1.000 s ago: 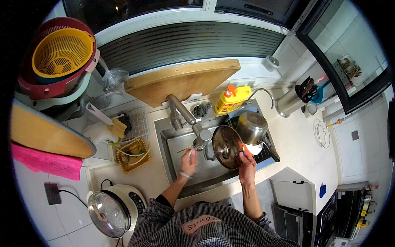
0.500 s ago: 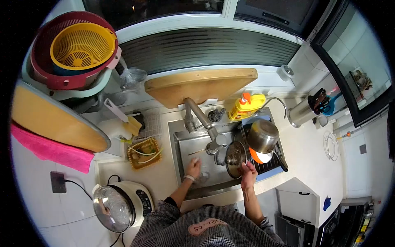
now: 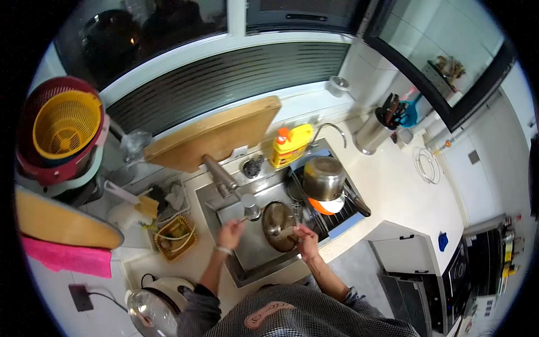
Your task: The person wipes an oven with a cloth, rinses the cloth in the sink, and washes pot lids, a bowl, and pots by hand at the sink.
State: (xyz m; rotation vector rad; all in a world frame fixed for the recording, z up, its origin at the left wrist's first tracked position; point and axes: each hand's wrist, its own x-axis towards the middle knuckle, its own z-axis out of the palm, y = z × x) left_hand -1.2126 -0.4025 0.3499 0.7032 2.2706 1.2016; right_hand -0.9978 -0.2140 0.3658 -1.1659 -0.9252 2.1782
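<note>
Below the faucet (image 3: 250, 206), my left hand (image 3: 229, 235) is over the left part of the sink (image 3: 247, 255), its fingers closed on a thin stick (image 3: 243, 220). My right hand (image 3: 306, 242) is at the sink's right side, pinching a small metal utensil (image 3: 296, 213) that points up. A dark glass pot lid (image 3: 275, 218) lies in the sink between my hands, just left of the utensil. An upturned steel pot (image 3: 324, 177) rests over a white and orange bowl (image 3: 327, 205) on the black rack right of the basin.
A yellow bottle (image 3: 291, 147) and a wooden board (image 3: 216, 132) stand behind the sink. To the left are a small basket (image 3: 175, 238), stacked colanders (image 3: 66, 124) and an electric pot (image 3: 150, 314). A knife holder (image 3: 371, 133) stands at the back right.
The lid has left my right hand and lies in the sink; that hand now holds the metal utensil. My left hand has closed on the stick. The camera view has shifted.
</note>
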